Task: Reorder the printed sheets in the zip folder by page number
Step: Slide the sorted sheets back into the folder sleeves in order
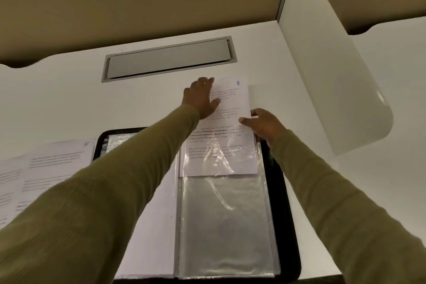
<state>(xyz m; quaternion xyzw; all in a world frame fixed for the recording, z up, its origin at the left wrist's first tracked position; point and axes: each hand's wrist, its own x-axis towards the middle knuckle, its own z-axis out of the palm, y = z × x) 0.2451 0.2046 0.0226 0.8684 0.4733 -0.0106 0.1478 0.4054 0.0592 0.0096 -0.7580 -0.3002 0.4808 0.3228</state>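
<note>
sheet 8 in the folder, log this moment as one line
sheet 8: lower half in clear sleeve | left hand: flat on its top | right hand: pinches its right edge | folder: open | loose sheets: left of folder

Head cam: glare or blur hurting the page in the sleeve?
Head view: glare streaks on the plastic sleeve wash out lower text on the sheet; fingertips of the left hand are motion-blurred; wide-angle lens bends the desk edges; handwritten 8 reads fine.
</note>
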